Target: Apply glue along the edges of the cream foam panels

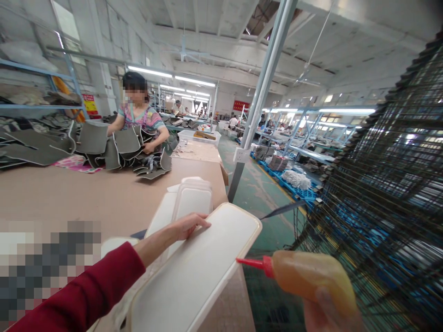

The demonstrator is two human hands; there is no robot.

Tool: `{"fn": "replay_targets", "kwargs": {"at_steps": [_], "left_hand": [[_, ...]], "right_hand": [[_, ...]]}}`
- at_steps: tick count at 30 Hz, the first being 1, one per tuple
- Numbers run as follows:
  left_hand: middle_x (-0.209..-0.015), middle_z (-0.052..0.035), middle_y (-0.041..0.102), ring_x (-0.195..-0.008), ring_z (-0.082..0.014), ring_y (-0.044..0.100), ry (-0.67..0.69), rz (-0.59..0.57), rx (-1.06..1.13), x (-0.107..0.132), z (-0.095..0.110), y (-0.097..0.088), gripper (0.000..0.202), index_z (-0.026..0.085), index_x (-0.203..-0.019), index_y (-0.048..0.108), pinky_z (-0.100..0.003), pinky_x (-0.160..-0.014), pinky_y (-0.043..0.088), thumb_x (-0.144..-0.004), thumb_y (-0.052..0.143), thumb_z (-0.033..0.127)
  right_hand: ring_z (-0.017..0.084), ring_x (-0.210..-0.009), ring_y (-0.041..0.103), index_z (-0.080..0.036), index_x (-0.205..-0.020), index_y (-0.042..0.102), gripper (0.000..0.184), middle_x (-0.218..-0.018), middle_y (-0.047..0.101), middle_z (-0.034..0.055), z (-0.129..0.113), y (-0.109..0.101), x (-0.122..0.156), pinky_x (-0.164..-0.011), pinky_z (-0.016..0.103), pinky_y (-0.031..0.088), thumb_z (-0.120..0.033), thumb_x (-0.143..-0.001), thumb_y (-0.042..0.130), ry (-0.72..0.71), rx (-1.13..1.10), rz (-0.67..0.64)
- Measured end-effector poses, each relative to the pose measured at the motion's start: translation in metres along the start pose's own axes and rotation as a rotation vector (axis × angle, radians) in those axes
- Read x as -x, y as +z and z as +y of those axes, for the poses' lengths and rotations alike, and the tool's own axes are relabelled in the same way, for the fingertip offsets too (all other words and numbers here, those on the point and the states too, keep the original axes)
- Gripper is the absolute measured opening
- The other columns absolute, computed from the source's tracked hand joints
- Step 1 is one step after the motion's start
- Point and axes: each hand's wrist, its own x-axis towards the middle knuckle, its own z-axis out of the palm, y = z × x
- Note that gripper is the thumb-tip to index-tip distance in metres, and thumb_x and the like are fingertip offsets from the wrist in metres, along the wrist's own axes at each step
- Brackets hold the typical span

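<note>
My left hand (187, 226), on a red-sleeved arm, rests on the upper edge of a flat white panel with a cream rim (197, 272), fingers curled over it and holding it tilted above the table corner. My right hand (325, 311) at the bottom right squeezes an amber glue bottle (308, 276). Its red nozzle (251, 263) touches the panel's right rim. Behind the held panel lies a stack of similar white pieces (190, 198).
A brown worktable (86, 193) stretches left. A person in a patterned shirt (140, 117) handles grey felt pieces (124, 147) at its far end. A tall dark wire rack (387, 193) stands at the right. A steel post (259, 101) rises beside the green aisle.
</note>
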Motion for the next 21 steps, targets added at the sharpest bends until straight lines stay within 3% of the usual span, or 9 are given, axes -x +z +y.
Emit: {"fn": "replay_targets", "kwargs": {"at_steps": [6,13,21], "left_hand": [[-0.078,-0.0026,0.073,-0.081,-0.0249,0.068,-0.005,-0.013,0.003,-0.002,0.003,0.001,0.051,0.018,-0.098,0.067,-0.031,-0.071,0.052,-0.047,0.076,0.023],[-0.079,-0.0018,0.073,-0.078,-0.0241,0.068,-0.017,0.018,-0.014,-0.004,0.005,0.003,0.052,0.019,-0.100,0.065,-0.031,-0.069,0.053,-0.049,0.073,0.023],[-0.078,-0.0021,0.073,-0.073,-0.0223,0.068,-0.023,0.067,-0.020,-0.009,0.004,0.001,0.050,0.018,-0.099,0.065,-0.029,-0.065,0.052,-0.050,0.070,0.022]], "right_hand": [[0.027,-0.122,0.049,-0.027,-0.116,0.062,0.058,-0.128,0.058,0.0001,-0.002,0.011,0.004,-0.079,0.023,0.055,-0.034,-0.061,0.082,0.028,0.018,0.104],[0.029,-0.128,0.043,-0.030,-0.122,0.059,0.068,-0.135,0.054,-0.0011,-0.001,0.015,0.008,-0.082,0.022,0.053,-0.037,-0.059,0.082,0.048,0.035,0.070],[0.028,-0.130,0.040,-0.030,-0.112,0.065,0.047,-0.133,0.055,-0.0050,0.004,0.014,0.010,-0.075,0.022,0.057,-0.032,-0.066,0.078,-0.067,0.047,0.049]]}}
